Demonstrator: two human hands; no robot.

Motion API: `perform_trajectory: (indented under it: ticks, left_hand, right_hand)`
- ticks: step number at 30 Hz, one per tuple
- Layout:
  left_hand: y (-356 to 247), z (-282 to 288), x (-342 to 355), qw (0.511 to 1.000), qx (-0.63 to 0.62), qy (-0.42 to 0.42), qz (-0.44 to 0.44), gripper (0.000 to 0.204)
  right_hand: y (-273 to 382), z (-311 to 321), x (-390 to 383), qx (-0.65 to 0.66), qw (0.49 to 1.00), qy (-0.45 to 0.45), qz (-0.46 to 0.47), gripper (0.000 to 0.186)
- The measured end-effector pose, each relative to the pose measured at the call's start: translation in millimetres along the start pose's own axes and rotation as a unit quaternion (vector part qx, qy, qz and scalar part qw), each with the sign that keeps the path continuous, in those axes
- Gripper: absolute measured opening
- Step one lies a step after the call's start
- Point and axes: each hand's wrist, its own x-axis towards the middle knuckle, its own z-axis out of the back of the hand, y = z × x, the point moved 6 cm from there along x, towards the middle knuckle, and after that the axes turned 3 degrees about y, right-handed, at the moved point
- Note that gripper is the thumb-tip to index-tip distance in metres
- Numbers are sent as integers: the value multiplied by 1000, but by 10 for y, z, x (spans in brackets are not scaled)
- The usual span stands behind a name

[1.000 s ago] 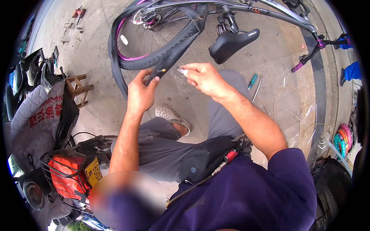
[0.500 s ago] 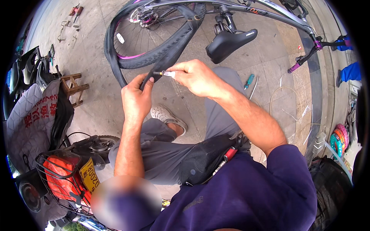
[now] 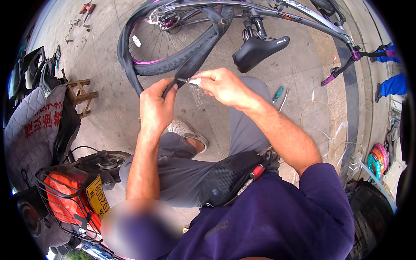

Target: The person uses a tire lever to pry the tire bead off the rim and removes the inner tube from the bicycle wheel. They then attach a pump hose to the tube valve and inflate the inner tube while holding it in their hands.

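Observation:
My left hand (image 3: pixel 156 106) pinches a black rubber inner tube (image 3: pixel 192 64) between thumb and fingers. The tube hangs out from the bicycle wheel, whose tyre (image 3: pixel 167 66) lies just beyond. From the right, my right hand (image 3: pixel 222 88) grips a small white piece with a metal end (image 3: pixel 193 81) and holds it against the tube at my left thumb, apparently at the valve. Its exact kind is too small to make out. The bicycle (image 3: pixel 277 13) rests on its side, its black saddle (image 3: pixel 260 53) right of the wheel.
A teal-handled screwdriver (image 3: pixel 278 93) lies on the paving, right of my knee. A wooden stool (image 3: pixel 81 96) and a parked scooter with a wire basket (image 3: pixel 65 203) stand to the left. A red tool (image 3: pixel 87 8) lies far left. Another person's blue trouser leg (image 3: pixel 393 82) shows at right.
My left hand has shifted slightly right along with the tube. The white piece stays at the tube, while my right fingers have turned a little around it.

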Motion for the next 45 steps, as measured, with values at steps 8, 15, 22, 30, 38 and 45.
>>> perform_trajectory:
  ticks: [8,15,22,30,38,45]
  left_hand:
    - [204,-120,-167,983,48,172,53,28]
    - [448,-114,-112,954,-15,254,160,31]
    - [625,-216,-42,909,-197,289,225,25]
    - [687,-578,-109,891,-117,398,182,45]
    - [918,-793,-142,851,246,447,122,86]
    - [763,-919,-54,856,227,454,101,75]
  right_hand:
    - [567,-63,-955,-386,873,-149,257,46]
    - [-144,-247,-2520,-443,872,173,116,77]
    - [-314,-91,-2612,-521,828,155,138,74]
    - [599,-64,-2429,-548,782,63,289,35]
    - [219,124,-1836,-539,790,36,289,42]
    - [-382,307,-1859,-441,855,-5,273,31]
